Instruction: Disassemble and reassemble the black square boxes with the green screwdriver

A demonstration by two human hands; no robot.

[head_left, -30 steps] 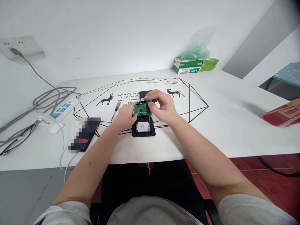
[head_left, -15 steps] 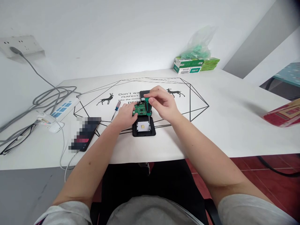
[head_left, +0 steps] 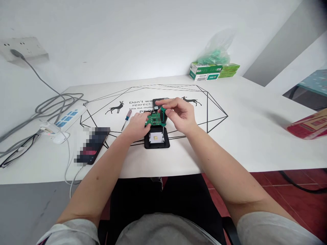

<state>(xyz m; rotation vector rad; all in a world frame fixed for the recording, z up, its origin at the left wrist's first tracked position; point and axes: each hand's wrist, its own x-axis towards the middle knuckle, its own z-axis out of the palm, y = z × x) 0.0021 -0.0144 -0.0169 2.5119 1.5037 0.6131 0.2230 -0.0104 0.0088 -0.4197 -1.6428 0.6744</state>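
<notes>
My right hand (head_left: 180, 114) grips a green-and-black screwdriver (head_left: 164, 115) by its handle, held nearly upright. The shaft points down at the right side of an open black case (head_left: 157, 146), which holds a white plate (head_left: 158, 136) with a small gold-coloured square. Just behind this plate is a green circuit board (head_left: 153, 119). My left hand (head_left: 138, 125) is closed on the board's left edge, thumb in front and fingers behind. Behind the board lies a black flat part (head_left: 157, 102), partly covered by my right hand. Exactly where the screwdriver tip rests is too small to tell.
Left of my left hand lies a second screwdriver (head_left: 127, 119). A phone (head_left: 98, 144), glasses (head_left: 21, 149), a power strip (head_left: 70, 119) and cables occupy the left side. Green-and-white boxes (head_left: 206, 71) stand at the back; a red package (head_left: 309, 126) lies far right.
My right hand has shifted slightly right, and its raised fingers have changed position around the screwdriver handle. The screwdriver stands at almost the same spot. My left hand and the board stay put.
</notes>
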